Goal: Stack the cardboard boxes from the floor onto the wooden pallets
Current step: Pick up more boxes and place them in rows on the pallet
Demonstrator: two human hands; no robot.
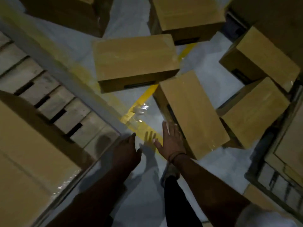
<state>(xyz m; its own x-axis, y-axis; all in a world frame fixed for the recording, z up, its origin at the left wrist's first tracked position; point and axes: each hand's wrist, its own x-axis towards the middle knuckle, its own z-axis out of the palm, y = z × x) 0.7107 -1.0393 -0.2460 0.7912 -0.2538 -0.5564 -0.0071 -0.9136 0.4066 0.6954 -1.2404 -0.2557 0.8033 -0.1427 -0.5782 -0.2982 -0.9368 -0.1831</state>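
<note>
Box [195,110] on floor [144,190], just beside right hand [172,141]; that hand open, fingers spread, empty. Left hand [127,149] open too, nearby. Reach step, likely. Next: grip both ends, carry to pallet [49,95] left of hands.

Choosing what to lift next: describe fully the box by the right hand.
The box is plain brown cardboard, long and closed, its top sealed with glinting clear tape. A dark slot or label marks its left side. It lies skewed on the pale floor; the right hand, fingers spread, is at its near left edge.
</note>
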